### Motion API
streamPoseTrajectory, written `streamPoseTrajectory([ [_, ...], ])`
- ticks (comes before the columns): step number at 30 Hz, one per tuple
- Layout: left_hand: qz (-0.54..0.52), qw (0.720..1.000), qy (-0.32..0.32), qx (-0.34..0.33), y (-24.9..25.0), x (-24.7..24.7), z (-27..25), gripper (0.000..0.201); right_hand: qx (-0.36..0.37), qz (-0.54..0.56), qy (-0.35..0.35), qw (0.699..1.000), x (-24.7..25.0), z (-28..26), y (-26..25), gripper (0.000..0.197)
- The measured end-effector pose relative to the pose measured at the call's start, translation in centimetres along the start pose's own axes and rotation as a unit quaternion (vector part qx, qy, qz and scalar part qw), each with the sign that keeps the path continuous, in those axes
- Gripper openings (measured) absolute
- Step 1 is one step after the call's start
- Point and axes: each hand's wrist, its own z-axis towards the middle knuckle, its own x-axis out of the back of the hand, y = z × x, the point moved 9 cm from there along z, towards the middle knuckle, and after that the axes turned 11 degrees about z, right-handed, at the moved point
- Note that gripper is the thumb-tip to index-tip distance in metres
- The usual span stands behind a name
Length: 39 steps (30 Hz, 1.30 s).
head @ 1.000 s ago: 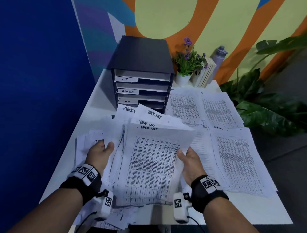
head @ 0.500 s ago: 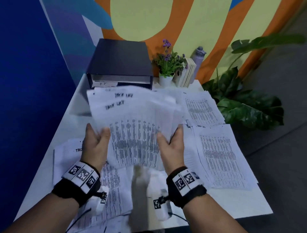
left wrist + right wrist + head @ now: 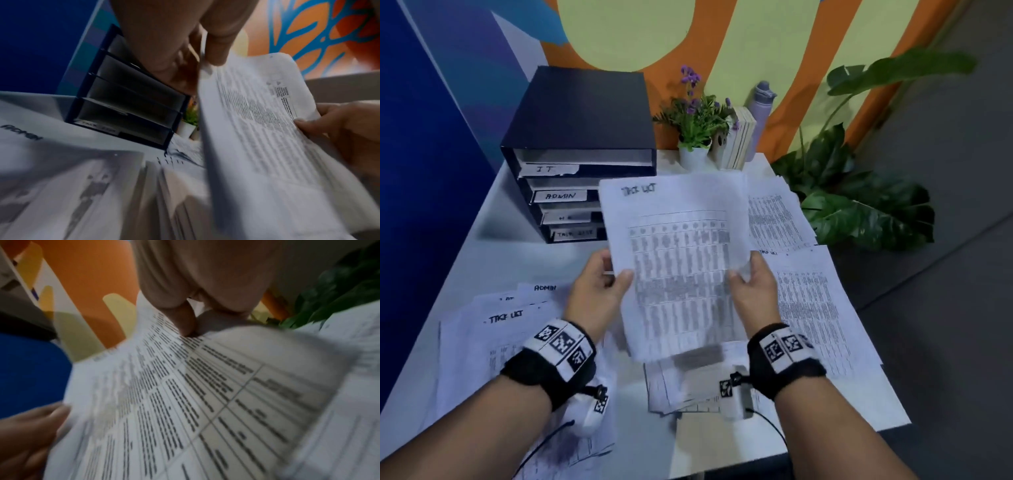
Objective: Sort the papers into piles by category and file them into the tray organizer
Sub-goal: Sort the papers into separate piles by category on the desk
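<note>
I hold a stack of printed sheets headed "TASK LIST" (image 3: 678, 260) upright above the white table (image 3: 524, 260). My left hand (image 3: 602, 284) pinches its left edge, thumb on the front. My right hand (image 3: 750, 284) grips the right edge. The left wrist view has the stack (image 3: 257, 129) edge-on under my left hand (image 3: 205, 53); the right wrist view has its printed table (image 3: 185, 394) under my right hand (image 3: 185, 324). The dark tray organizer (image 3: 582, 137) stands at the back left, its slots labelled IT, ADMIN, a faint third and TASK LIST.
Loose sheets (image 3: 510, 325) marked ADMIN and TASK LIST lie at the left front. More printed piles (image 3: 811, 308) cover the right side, with another pile (image 3: 688, 383) near the front edge. A small potted plant (image 3: 695, 126), books and a bottle (image 3: 760, 113) stand behind; a large leafy plant (image 3: 859, 198) is right of the table.
I lifted the stack off the table and squared it between both hands; it now stands upright as one neat bundle. The organizer's lower labelled slots are in view again.
</note>
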Motion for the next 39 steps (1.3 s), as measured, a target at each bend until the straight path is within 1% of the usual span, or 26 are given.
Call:
streamPoseTrajectory([
  [2, 0.070, 0.996, -0.059, 0.006, -1.3, -2.8, 0.1, 0.035, -0.010, -0.067, 0.045, 0.997, 4.4, 1.8, -0.1, 0.047],
  [3, 0.096, 0.992, -0.085, 0.014, -2.2, -4.3, -0.1, 0.039, -0.012, -0.111, 0.065, 0.992, 6.8, 2.7, 0.3, 0.033],
  [4, 0.129, 0.985, -0.112, 0.013, -2.9, -5.8, -0.5, 0.042, -0.011, -0.159, 0.082, 0.984, 9.2, 3.4, 0.6, 0.019],
  [5, 0.169, 0.976, -0.135, 0.003, -3.3, -7.2, -1.0, 0.044, -0.015, -0.208, 0.098, 0.973, 11.4, 4.2, 1.4, 0.010],
  [6, 0.205, 0.966, -0.158, -0.011, -3.6, -8.6, -1.5, 0.044, -0.024, -0.249, 0.111, 0.962, 13.5, 4.9, 2.0, 0.007],
  [8, 0.242, 0.948, -0.205, -0.036, -4.2, -11.2, -2.6, 0.041, -0.051, -0.317, 0.121, 0.939, 17.2, 5.9, 2.9, 0.011],
  [10, 0.258, 0.932, -0.249, -0.055, -4.4, -13.7, -3.8, 0.039, -0.073, -0.359, 0.128, 0.921, 20.0, 6.6, 3.5, 0.018],
  [11, 0.281, 0.920, -0.265, -0.068, -4.5, -14.8, -4.4, 0.040, -0.075, -0.384, 0.136, 0.910, 21.0, 6.9, 3.8, 0.027],
  [12, 0.323, 0.902, -0.276, -0.077, -4.7, -15.8, -4.9, 0.042, -0.070, -0.415, 0.147, 0.895, 21.7, 7.1, 4.2, 0.040],
  [14, 0.405, 0.856, -0.312, -0.075, -5.3, -17.6, -6.0, 0.049, -0.041, -0.480, 0.154, 0.863, 21.5, 7.2, 4.9, 0.065],
  [15, 0.431, 0.837, -0.330, -0.068, -5.7, -18.4, -6.5, 0.056, -0.027, -0.498, 0.128, 0.857, 20.6, 7.3, 5.6, 0.070],
  [17, 0.459, 0.813, -0.353, -0.062, -6.1, -19.6, -7.0, 0.064, -0.025, -0.522, 0.023, 0.852, 18.0, 7.7, 8.5, 0.067],
  [19, 0.483, 0.797, -0.359, -0.059, -6.5, -20.4, -7.0, 0.065, -0.056, -0.533, -0.073, 0.841, 15.9, 7.6, 12.0, 0.063],
  [20, 0.496, 0.788, -0.360, -0.056, -6.8, -20.6, -6.9, 0.066, -0.075, -0.528, -0.100, 0.840, 15.3, 7.4, 13.4, 0.061],
  [22, 0.519, 0.772, -0.365, -0.044, -7.5, -20.7, -6.8, 0.068, -0.097, -0.515, -0.121, 0.843, 14.7, 7.1, 14.8, 0.057],
  [25, 0.535, 0.756, -0.376, -0.027, -8.7, -20.8, -7.4, 0.071, -0.094, -0.514, -0.122, 0.843, 14.5, 6.6, 15.1, 0.055],
  [29, 0.533, 0.748, -0.395, -0.029, -8.8, -20.8, -8.4, 0.069, -0.100, -0.501, -0.125, 0.851, 14.5, 6.4, 15.3, 0.053],
  [31, 0.516, 0.759, -0.395, -0.033, -8.2, -20.4, -8.2, 0.065, -0.101, -0.478, -0.112, 0.865, 14.0, 6.5, 14.6, 0.048],
  [33, 0.497, 0.786, -0.367, -0.035, -7.6, -19.0, -7.4, 0.062, -0.082, -0.476, -0.099, 0.870, 12.7, 6.5, 13.4, 0.047],
  [35, 0.484, 0.815, -0.317, -0.027, -7.2, -16.4, -6.4, 0.061, -0.033, -0.480, -0.097, 0.871, 10.1, 6.1, 11.9, 0.050],
  [37, 0.469, 0.844, -0.260, 0.002, -7.6, -12.6, -5.6, 0.061, 0.007, -0.450, -0.106, 0.887, 6.5, 5.1, 10.8, 0.046],
  [39, 0.444, 0.873, -0.193, 0.054, -8.9, -7.8, -4.9, 0.061, 0.031, -0.404, -0.138, 0.904, 2.4, 3.6, 10.2, 0.039],
])
